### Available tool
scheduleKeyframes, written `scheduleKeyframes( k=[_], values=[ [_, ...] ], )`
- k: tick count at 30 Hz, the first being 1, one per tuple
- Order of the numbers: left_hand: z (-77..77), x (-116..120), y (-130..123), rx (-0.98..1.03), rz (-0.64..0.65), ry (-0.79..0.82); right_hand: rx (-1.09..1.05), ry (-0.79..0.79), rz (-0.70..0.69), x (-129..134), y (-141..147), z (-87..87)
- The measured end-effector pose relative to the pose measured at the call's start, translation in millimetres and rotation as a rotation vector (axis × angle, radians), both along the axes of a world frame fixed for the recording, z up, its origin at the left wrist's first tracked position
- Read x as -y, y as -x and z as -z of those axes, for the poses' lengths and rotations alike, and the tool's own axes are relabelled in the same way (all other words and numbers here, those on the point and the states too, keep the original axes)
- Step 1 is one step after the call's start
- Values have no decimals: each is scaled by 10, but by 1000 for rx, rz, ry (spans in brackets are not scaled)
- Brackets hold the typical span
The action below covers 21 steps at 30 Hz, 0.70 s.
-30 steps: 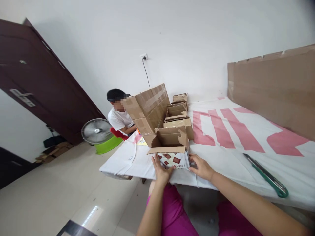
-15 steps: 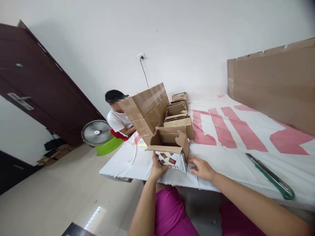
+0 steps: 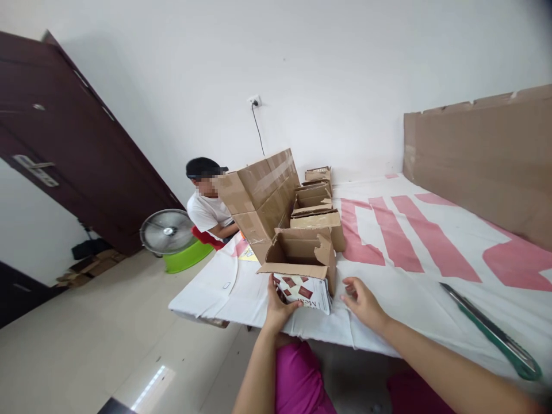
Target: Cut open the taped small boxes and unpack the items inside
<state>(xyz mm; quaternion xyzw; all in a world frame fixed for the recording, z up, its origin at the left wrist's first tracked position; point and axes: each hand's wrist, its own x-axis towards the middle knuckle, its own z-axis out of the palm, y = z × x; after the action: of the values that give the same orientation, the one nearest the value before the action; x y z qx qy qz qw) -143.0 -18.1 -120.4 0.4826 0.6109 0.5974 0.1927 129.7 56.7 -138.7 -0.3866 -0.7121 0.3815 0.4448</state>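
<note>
My left hand (image 3: 279, 307) is closed around the left side of a stack of flat printed packets (image 3: 302, 291), its thumb across the front. Red-brown squares and large lettering, partly readable as "Mea", show on the front packet. The stack stands on the cloth against the near side of an open cardboard box (image 3: 297, 270), whose front flap juts out just above it. To the right of the box, my right hand (image 3: 364, 303) is off the packets, fingers loosely curled and apart, holding nothing.
More open boxes (image 3: 314, 198) stand in a row behind, beside taped cartons (image 3: 259, 195). A green utility knife (image 3: 491, 330) lies at the table's right. A large cardboard panel (image 3: 478, 161) stands far right. Across the table sits a person (image 3: 207, 213) near a fan (image 3: 168, 231).
My right hand has come away from the right edge of the packets and moved slightly right. My left hand keeps its hold. The whole view has shifted slightly.
</note>
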Motion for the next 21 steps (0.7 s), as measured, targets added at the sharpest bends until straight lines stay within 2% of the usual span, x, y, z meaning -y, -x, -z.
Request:
scheduleKeyframes(
  k=[2,4,7,10,13,15,18,21],
  values=[
    [-23,14,-19,65,59,17,-23,75,97,-241,-5,19],
    [-40,27,-32,103,75,29,-18,113,138,-551,-19,-36],
    [-31,32,-29,75,29,47,-16,156,157,-1026,-25,-226],
    [29,8,3,61,2,48,-13,176,123,-1361,52,-441],
    [108,-21,51,59,-11,29,-13,158,15,-1505,234,-577],
    [148,-28,78,35,-2,38,-14,132,-77,-1531,369,-600],
    [181,-21,95,6,9,46,-26,107,-163,-1537,506,-548],
    [195,-24,78,1,-7,33,-57,93,-189,-1536,548,-422]
  ],
)
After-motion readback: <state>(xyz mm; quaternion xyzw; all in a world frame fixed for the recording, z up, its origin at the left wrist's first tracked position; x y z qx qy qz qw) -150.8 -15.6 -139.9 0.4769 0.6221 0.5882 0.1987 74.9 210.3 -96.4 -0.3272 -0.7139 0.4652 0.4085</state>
